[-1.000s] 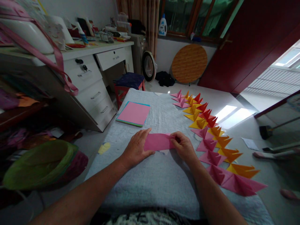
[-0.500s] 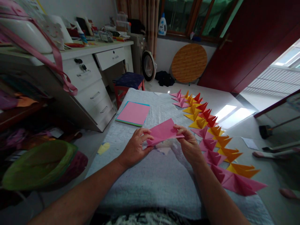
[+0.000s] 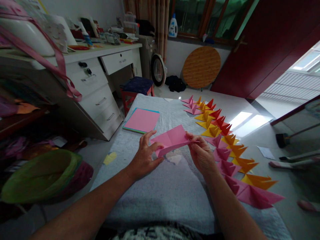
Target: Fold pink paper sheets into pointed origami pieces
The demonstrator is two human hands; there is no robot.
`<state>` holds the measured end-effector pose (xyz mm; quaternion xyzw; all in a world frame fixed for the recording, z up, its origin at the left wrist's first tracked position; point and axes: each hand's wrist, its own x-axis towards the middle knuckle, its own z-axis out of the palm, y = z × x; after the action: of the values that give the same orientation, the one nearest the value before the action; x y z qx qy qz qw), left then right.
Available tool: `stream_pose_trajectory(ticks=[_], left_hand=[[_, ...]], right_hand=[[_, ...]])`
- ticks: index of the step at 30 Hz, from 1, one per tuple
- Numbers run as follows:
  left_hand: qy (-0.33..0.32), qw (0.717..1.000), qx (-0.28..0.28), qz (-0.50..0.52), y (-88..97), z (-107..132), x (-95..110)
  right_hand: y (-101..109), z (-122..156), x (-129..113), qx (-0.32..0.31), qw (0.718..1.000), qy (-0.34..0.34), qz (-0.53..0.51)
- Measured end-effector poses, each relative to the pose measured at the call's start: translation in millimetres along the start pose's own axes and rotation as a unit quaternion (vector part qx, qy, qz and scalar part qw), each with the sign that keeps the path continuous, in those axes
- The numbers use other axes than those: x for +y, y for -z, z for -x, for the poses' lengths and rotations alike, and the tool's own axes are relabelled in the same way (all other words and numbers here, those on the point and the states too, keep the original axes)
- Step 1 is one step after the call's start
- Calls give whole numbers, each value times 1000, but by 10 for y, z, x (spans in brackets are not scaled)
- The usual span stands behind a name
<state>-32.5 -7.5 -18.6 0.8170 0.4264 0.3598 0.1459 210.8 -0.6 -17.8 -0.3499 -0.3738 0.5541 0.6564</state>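
A folded sheet of pink paper [image 3: 172, 138] is held just above the table, its layers parted towards the left end and a crease across its face. My right hand [image 3: 201, 151] pinches the sheet's right end between thumb and fingers. At the left end, my left hand [image 3: 143, 155] has its fingers spread. Its index finger touches the paper by the parted fold, while the thumb stands apart below. Beyond my left hand lies a stack of square paper [image 3: 142, 120], pink on top with blue and green edges showing.
Rows of folded paper birds [image 3: 221, 154] in pink, yellow and red line the right side of the cloth-covered table [image 3: 160, 200]. A yellow patch [image 3: 110, 158] shows at its left edge. A green-lined bin [image 3: 42, 173] stands left, near a white desk [image 3: 100, 90] and a stool [image 3: 137, 85].
The folded paper's layers have parted at the left, showing a crease. My left hand's thumb has come away from the paper and its fingers have spread. My right hand keeps its pinch.
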Motion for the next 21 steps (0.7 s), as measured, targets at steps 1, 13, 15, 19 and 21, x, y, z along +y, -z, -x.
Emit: stream_pose_trajectory(ticks=[1,13,15,19,21], left_hand=[[-8,1000,10,0,4,-7,9],[-87,989,101,-60,75,-56,37],[-91,988,101,-69,81,-63,44],[-95,986,100,-92,90,-75,53],[-94,985,101,-106,88,-77,47]], right_hand=[[0,2,3,0,1000,-3,3],[107,30,43,-30,944,118,308],[68,57,29,-35,910,165,379],[-42,137,10,-76,833,248,488],[-79,171,11,-102,802,277,520]])
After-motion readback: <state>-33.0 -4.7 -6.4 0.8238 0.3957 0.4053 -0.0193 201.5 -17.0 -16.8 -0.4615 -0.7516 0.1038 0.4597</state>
